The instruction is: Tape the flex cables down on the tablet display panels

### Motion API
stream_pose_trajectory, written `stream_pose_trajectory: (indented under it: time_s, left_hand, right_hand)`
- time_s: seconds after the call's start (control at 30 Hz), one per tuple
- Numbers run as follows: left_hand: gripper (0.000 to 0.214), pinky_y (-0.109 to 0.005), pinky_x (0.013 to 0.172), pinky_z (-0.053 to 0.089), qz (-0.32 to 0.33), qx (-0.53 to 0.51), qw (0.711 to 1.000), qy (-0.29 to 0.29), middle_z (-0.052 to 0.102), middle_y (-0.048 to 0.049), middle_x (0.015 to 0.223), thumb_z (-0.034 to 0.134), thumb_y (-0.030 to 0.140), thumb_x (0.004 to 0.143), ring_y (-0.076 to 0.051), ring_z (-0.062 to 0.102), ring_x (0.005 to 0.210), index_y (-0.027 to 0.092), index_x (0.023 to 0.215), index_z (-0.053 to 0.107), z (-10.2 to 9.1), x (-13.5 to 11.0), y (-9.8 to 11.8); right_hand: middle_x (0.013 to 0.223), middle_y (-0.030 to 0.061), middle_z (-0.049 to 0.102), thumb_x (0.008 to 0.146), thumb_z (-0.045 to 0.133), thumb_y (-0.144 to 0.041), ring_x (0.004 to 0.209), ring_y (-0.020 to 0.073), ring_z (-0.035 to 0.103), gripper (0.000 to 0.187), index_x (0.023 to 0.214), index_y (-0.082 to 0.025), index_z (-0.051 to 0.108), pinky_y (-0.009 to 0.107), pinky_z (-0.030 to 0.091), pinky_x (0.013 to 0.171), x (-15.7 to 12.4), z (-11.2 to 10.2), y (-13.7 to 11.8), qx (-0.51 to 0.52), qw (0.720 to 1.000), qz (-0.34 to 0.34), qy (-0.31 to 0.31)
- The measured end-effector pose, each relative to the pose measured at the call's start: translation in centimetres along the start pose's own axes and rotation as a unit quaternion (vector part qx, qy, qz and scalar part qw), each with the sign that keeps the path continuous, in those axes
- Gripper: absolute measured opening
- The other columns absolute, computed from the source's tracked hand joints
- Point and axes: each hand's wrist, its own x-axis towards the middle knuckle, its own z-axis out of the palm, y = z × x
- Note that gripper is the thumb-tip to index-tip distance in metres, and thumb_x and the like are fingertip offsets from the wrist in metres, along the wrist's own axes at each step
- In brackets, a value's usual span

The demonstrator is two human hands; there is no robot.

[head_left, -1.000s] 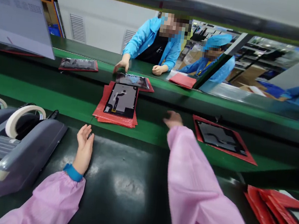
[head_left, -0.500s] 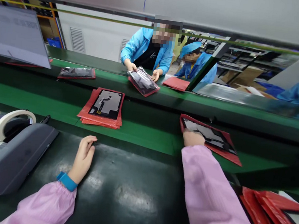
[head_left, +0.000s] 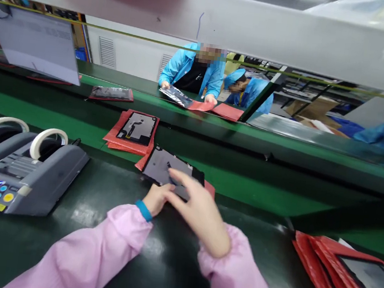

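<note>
A dark flat panel lying on a red bag sits at the far edge of the black work mat, right in front of me. My left hand is closed on the panel's near edge. My right hand reaches over it from the right, fingers lying across the panel's top and slightly blurred, gripping its right side. Both arms wear pink sleeves.
Two grey tape dispensers stand at the left. A stack of red bags with another panel lies on the green conveyor. More red bags lie at the right. Co-workers in blue handle panels across the line.
My right hand took the panel on its red bag from the conveyor at the right and pulled it to the centre. My left hand moved right and closed on its near edge.
</note>
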Motion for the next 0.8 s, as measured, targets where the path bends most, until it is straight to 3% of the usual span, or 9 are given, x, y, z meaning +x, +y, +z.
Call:
stream_pose_trajectory:
  time_s: [0.1,0.2,0.27,0.3,0.4,0.5,0.6,0.67,0.8]
  left_hand:
    - [0.024,-0.039,0.078,0.059,-0.095,-0.075,0.986,-0.118,0.073,-0.0089,0.089,0.070,0.028,0.079,-0.024,0.071,0.080,0.009,0.093,0.070,-4.8,-0.6,1.1]
    - [0.021,-0.041,0.072,0.059,-0.166,-0.117,0.964,-0.172,0.074,-0.0094,0.076,0.076,0.019,0.063,-0.026,0.072,0.070,0.010,0.081,0.069,-8.8,-1.9,1.8]
    - [0.029,-0.042,0.071,0.059,-0.198,-0.134,0.952,-0.191,0.074,-0.0112,0.078,0.079,0.021,0.061,-0.028,0.072,0.070,0.009,0.085,0.069,-10.8,-2.6,2.0]
    - [0.035,-0.042,0.074,0.059,-0.203,-0.143,0.949,-0.194,0.075,-0.0120,0.083,0.080,0.024,0.062,-0.029,0.073,0.075,0.009,0.092,0.069,-11.6,-2.8,2.0]
    - [0.054,-0.040,0.083,0.058,-0.182,-0.150,0.956,-0.177,0.074,-0.0127,0.104,0.084,0.033,0.067,-0.028,0.072,0.093,0.013,0.113,0.062,-13.7,-2.9,1.4]
    - [0.064,-0.038,0.077,0.058,-0.158,-0.099,0.971,-0.153,0.074,-0.0135,0.104,0.086,0.042,0.066,-0.026,0.073,0.089,0.014,0.115,0.057,-15.3,-2.5,0.4]
    - [0.064,-0.036,0.073,0.058,-0.145,-0.067,0.975,-0.152,0.074,-0.0139,0.100,0.085,0.046,0.066,-0.024,0.073,0.084,0.013,0.113,0.057,-16.5,-2.2,-0.4]
    - [0.062,-0.036,0.072,0.058,-0.140,-0.063,0.976,-0.153,0.075,-0.0141,0.098,0.084,0.045,0.067,-0.024,0.073,0.082,0.012,0.113,0.059,-17.0,-2.0,-0.6]
    - [0.056,-0.037,0.080,0.057,-0.092,-0.049,0.987,-0.119,0.075,-0.0095,0.090,0.086,0.036,0.065,-0.021,0.072,0.080,0.013,0.110,0.062,-17.8,-1.3,-1.2]
  right_hand:
    - [0.123,0.0112,0.065,0.080,0.064,-0.056,0.114,0.0301,0.058,0.052,0.119,-0.022,0.066,0.044,0.042,0.102,0.2,-1.4,5.1,0.000,0.994,0.095,0.050]
    - [0.089,0.0061,0.069,0.077,0.061,-0.066,0.086,0.0237,0.063,0.048,0.090,-0.020,0.069,0.037,0.049,0.082,-1.3,-0.2,7.7,0.091,0.972,0.203,-0.069]
    - [0.076,0.0006,0.066,0.080,0.056,-0.067,0.076,0.0189,0.061,0.047,0.080,-0.021,0.065,0.031,0.049,0.073,-3.3,1.7,7.7,0.168,0.951,0.217,-0.140]
    - [0.076,-0.0004,0.065,0.081,0.055,-0.066,0.076,0.0181,0.061,0.046,0.081,-0.022,0.065,0.029,0.049,0.072,-4.4,2.8,7.4,0.191,0.946,0.216,-0.148]
    - [0.089,0.0018,0.068,0.078,0.061,-0.065,0.084,0.0199,0.062,0.045,0.088,-0.022,0.068,0.030,0.049,0.079,-7.2,5.5,6.9,0.192,0.950,0.226,-0.099]
    - [0.088,0.0032,0.067,0.073,0.066,-0.065,0.079,0.0192,0.062,0.051,0.099,-0.020,0.069,0.030,0.049,0.074,-8.8,6.8,6.8,0.207,0.943,0.250,-0.073]
    - [0.077,-0.0004,0.064,0.071,0.069,-0.066,0.053,0.0119,0.052,0.066,0.116,-0.019,0.063,0.025,0.041,0.049,-9.3,6.4,6.0,0.265,0.915,0.298,-0.070]
    - [0.078,-0.0007,0.065,0.069,0.072,-0.065,0.047,0.0091,0.047,0.071,0.123,-0.020,0.059,0.023,0.034,0.042,-9.4,5.3,5.0,0.287,0.898,0.327,-0.065]
    - [0.089,0.0034,0.070,0.069,0.078,-0.058,0.073,0.0165,0.064,0.079,0.134,-0.021,0.052,0.025,0.049,0.062,-9.7,3.3,3.2,0.346,0.875,0.337,-0.024]
